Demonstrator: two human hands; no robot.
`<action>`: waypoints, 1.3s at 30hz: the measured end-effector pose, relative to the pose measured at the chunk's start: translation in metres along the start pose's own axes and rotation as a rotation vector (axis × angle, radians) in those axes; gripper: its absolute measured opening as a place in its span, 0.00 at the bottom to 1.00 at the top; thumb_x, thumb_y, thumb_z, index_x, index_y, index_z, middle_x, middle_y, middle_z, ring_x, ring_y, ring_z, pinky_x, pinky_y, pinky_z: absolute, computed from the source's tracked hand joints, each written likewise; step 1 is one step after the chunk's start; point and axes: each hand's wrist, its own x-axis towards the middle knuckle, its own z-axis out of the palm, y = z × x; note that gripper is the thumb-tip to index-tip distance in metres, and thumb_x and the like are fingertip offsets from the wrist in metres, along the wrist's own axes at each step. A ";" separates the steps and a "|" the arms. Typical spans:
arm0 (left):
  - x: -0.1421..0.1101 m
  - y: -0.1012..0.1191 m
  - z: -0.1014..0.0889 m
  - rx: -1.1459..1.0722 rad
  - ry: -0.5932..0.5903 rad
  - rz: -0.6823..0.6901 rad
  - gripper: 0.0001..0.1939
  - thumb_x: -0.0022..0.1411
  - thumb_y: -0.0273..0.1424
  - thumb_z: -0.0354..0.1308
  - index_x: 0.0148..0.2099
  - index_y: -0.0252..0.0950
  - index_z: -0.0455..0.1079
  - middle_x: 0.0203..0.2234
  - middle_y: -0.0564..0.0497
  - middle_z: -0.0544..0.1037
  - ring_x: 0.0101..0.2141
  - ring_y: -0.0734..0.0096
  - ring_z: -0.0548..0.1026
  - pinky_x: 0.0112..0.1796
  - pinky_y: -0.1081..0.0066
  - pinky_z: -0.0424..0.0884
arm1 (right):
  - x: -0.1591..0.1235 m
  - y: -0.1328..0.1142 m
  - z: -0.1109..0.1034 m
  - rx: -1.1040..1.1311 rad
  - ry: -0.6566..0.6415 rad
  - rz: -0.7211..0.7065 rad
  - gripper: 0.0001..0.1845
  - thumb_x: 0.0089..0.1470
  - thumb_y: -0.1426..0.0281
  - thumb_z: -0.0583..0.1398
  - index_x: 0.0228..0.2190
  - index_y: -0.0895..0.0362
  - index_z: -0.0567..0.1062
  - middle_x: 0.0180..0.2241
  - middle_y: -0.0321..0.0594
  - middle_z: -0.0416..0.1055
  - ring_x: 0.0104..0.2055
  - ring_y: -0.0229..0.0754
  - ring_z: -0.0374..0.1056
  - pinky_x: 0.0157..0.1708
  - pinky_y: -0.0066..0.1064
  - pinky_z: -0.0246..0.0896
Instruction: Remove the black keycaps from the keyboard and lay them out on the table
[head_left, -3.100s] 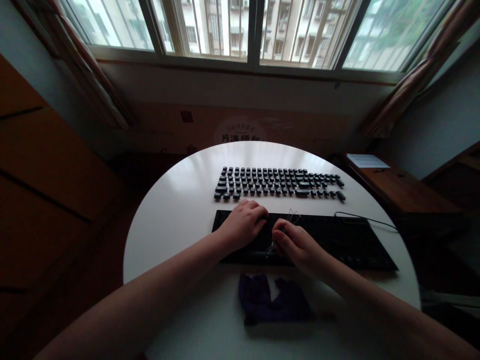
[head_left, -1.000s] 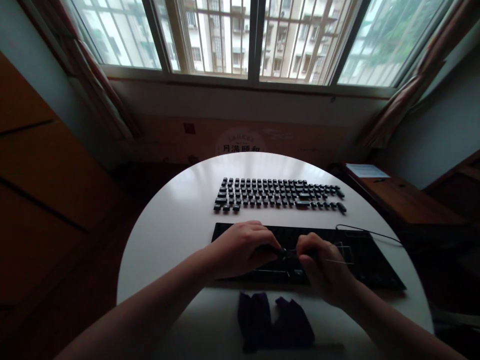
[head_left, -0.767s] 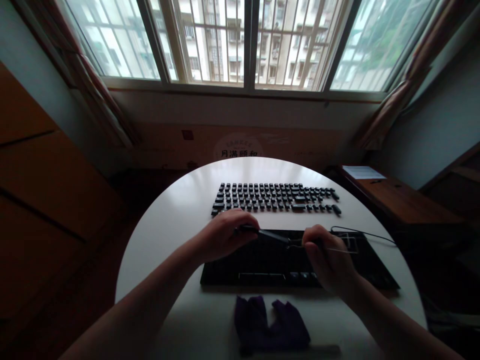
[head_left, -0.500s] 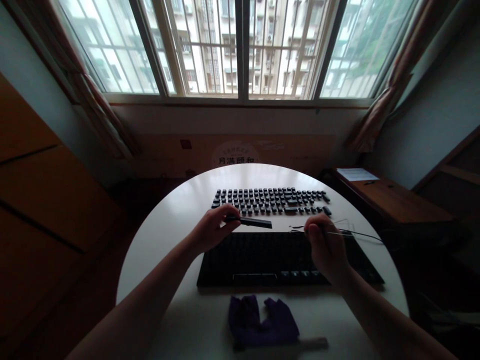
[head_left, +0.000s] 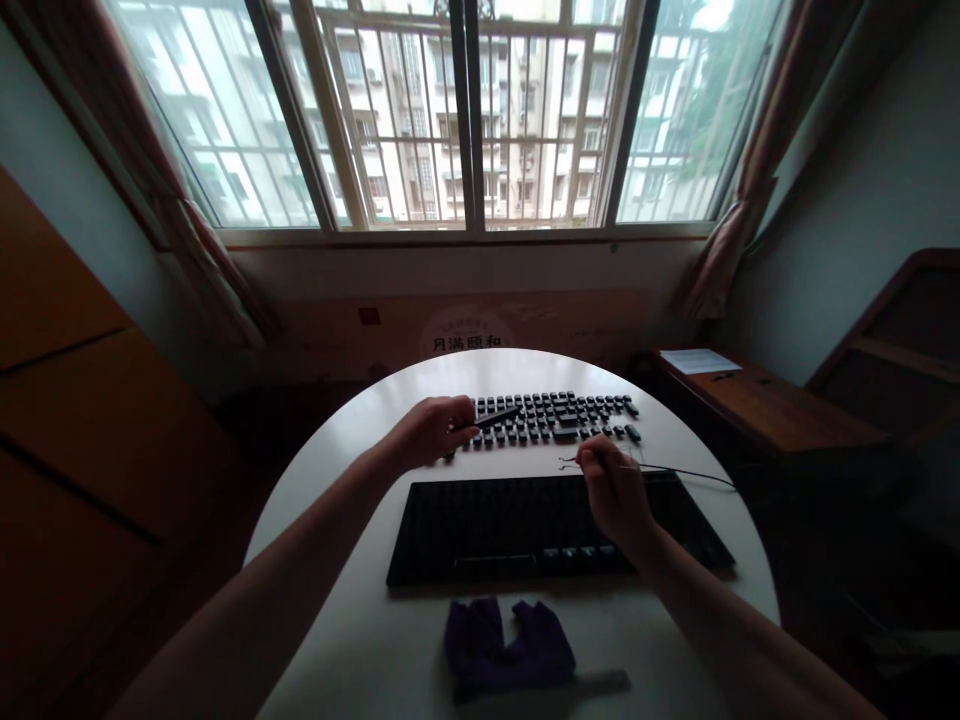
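My left hand point(head_left: 427, 432) pinches one end of a long black spacebar keycap point(head_left: 496, 417), above the left part of the laid-out rows of black keycaps point(head_left: 568, 433). Curled around a wire keycap puller point(head_left: 568, 464) is my right hand point(head_left: 616, 492). The puller's hooked wire tips point left, apart from the spacebar, and hold nothing. Below both hands lies the black keyboard point(head_left: 487, 515). Several keycaps point(head_left: 577, 553) sit along its front row, right of the long bare spacebar slot. My right hand and forearm cover part of its right side.
A purple cloth point(head_left: 510, 650) lies in front of the keyboard, with a flat greyish strip point(head_left: 604, 683) beside it. The keyboard's cable point(head_left: 690, 472) runs right over the round white table point(head_left: 330, 580). A brown side table point(head_left: 780, 410) with a paper sheet point(head_left: 700, 361) stands at right.
The spacebar has come off the keyboard between the puller's wires and my left hand. My left hand has carried it up and away from the puller, over the keycap rows. The view has tilted up.
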 end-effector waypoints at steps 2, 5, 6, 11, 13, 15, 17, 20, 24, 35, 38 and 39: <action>0.004 -0.005 0.011 0.072 -0.040 0.027 0.11 0.57 0.28 0.64 0.44 0.38 0.75 0.29 0.53 0.77 0.29 0.70 0.74 0.33 0.74 0.68 | 0.000 0.001 0.001 0.003 -0.006 -0.003 0.10 0.62 0.70 0.51 0.28 0.54 0.65 0.20 0.30 0.61 0.22 0.36 0.58 0.25 0.28 0.52; 0.003 -0.011 0.029 0.151 -0.086 0.035 0.16 0.57 0.27 0.65 0.49 0.40 0.76 0.33 0.48 0.78 0.33 0.66 0.76 0.36 0.71 0.69 | -0.001 0.004 0.002 -0.001 -0.017 -0.002 0.09 0.61 0.70 0.52 0.28 0.54 0.66 0.20 0.30 0.62 0.22 0.36 0.59 0.24 0.28 0.53; 0.002 -0.013 0.035 0.170 -0.102 0.045 0.15 0.57 0.27 0.64 0.48 0.39 0.76 0.33 0.48 0.78 0.35 0.65 0.76 0.37 0.71 0.69 | -0.002 0.004 0.002 -0.001 -0.024 -0.004 0.09 0.61 0.70 0.52 0.28 0.54 0.66 0.20 0.31 0.63 0.22 0.36 0.59 0.24 0.28 0.53; -0.004 -0.017 0.047 0.234 -0.217 0.093 0.10 0.59 0.26 0.63 0.44 0.38 0.77 0.30 0.48 0.79 0.36 0.62 0.75 0.38 0.69 0.69 | -0.002 0.003 0.003 -0.011 -0.057 -0.013 0.09 0.60 0.71 0.53 0.28 0.54 0.66 0.20 0.30 0.64 0.20 0.36 0.59 0.23 0.28 0.52; -0.005 -0.017 0.049 0.257 -0.234 0.078 0.09 0.59 0.26 0.63 0.43 0.38 0.77 0.30 0.48 0.79 0.35 0.62 0.75 0.37 0.69 0.69 | -0.002 0.001 0.002 -0.023 -0.069 -0.009 0.09 0.61 0.70 0.53 0.28 0.54 0.66 0.20 0.30 0.64 0.20 0.36 0.59 0.23 0.28 0.52; -0.005 -0.017 0.051 0.266 -0.238 0.073 0.07 0.59 0.25 0.62 0.41 0.38 0.77 0.30 0.49 0.79 0.35 0.62 0.76 0.38 0.69 0.69 | -0.002 0.000 0.002 -0.032 -0.081 -0.009 0.09 0.61 0.70 0.52 0.27 0.54 0.66 0.20 0.30 0.64 0.20 0.36 0.59 0.23 0.28 0.51; -0.005 -0.018 0.053 0.263 -0.237 0.075 0.07 0.59 0.25 0.62 0.40 0.38 0.77 0.30 0.49 0.80 0.36 0.62 0.76 0.39 0.68 0.69 | -0.002 0.000 0.001 -0.038 -0.082 -0.012 0.09 0.61 0.70 0.52 0.27 0.54 0.66 0.19 0.30 0.64 0.20 0.36 0.59 0.23 0.28 0.51; -0.006 -0.021 0.057 0.275 -0.247 0.072 0.08 0.58 0.25 0.62 0.41 0.39 0.77 0.31 0.50 0.80 0.36 0.62 0.77 0.39 0.68 0.69 | -0.003 0.000 0.001 -0.038 -0.079 -0.009 0.09 0.60 0.70 0.53 0.27 0.54 0.66 0.19 0.30 0.63 0.20 0.36 0.59 0.23 0.28 0.51; -0.006 -0.024 0.060 0.317 -0.269 0.074 0.08 0.59 0.26 0.62 0.42 0.39 0.76 0.32 0.50 0.80 0.37 0.63 0.77 0.40 0.69 0.69 | -0.004 0.000 0.001 -0.021 -0.088 -0.006 0.10 0.61 0.70 0.53 0.27 0.54 0.66 0.19 0.30 0.62 0.20 0.36 0.60 0.23 0.28 0.52; -0.007 -0.023 0.062 0.390 -0.273 0.067 0.05 0.61 0.27 0.60 0.40 0.37 0.75 0.34 0.48 0.79 0.37 0.62 0.77 0.38 0.69 0.70 | -0.002 -0.005 0.000 -0.020 -0.089 -0.036 0.09 0.61 0.70 0.52 0.28 0.54 0.66 0.19 0.30 0.64 0.20 0.36 0.60 0.23 0.28 0.52; -0.007 -0.023 0.062 0.389 -0.275 0.052 0.08 0.59 0.27 0.62 0.42 0.38 0.75 0.34 0.48 0.79 0.39 0.61 0.77 0.39 0.68 0.71 | -0.002 -0.005 -0.001 -0.038 -0.088 -0.045 0.09 0.60 0.70 0.53 0.27 0.54 0.67 0.19 0.30 0.64 0.19 0.36 0.60 0.23 0.28 0.52; -0.008 -0.023 0.060 0.389 -0.275 0.054 0.09 0.59 0.27 0.63 0.43 0.38 0.75 0.35 0.48 0.80 0.39 0.60 0.77 0.40 0.68 0.71 | -0.002 -0.005 -0.001 -0.044 -0.088 -0.048 0.09 0.60 0.70 0.53 0.27 0.54 0.67 0.19 0.30 0.64 0.19 0.36 0.60 0.23 0.28 0.52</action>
